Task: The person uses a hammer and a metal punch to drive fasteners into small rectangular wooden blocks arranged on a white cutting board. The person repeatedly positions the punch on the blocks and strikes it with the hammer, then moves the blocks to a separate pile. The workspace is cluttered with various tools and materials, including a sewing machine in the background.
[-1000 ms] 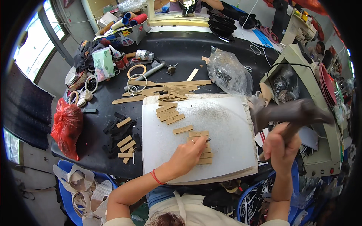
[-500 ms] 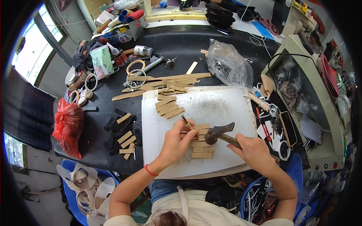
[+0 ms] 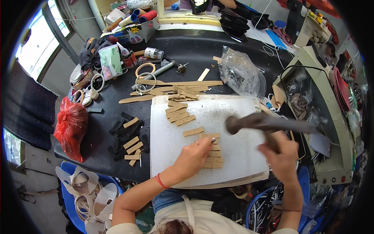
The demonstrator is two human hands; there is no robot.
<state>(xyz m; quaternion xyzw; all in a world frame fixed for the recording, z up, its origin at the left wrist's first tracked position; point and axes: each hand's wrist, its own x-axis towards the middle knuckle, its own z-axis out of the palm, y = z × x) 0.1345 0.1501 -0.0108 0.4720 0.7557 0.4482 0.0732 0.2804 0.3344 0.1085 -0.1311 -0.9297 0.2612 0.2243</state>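
Note:
My left hand [image 3: 193, 155] pinches a slim metal punch [image 3: 213, 139], seen nearly end-on, over the top of a column of short tan strips [image 3: 213, 159]. My fingers hide most of the punch and its tip. To the right, my right hand [image 3: 283, 154] grips a hammer [image 3: 255, 122] by its handle, its head raised over the white board [image 3: 241, 163] and blurred by motion. Just above my left hand lies a single tan strip [image 3: 193, 131]. Farther up the board sits another group of short tan strips [image 3: 180, 114], some with small holes.
Long tan strips [image 3: 187, 83] and rings [image 3: 146, 80] lie beyond the board. Black and tan pieces [image 3: 130, 136] are scattered left, near a red plastic bag [image 3: 71, 128]. A clear plastic bag [image 3: 241, 72] sits at the back; a grey-green machine casing [image 3: 335, 156] stands at right.
The hammer has risen from beside the strips, up and to the right. My left hand has shifted slightly down and right, and the punch, tilted before, now stands more upright. One strip now lies apart.

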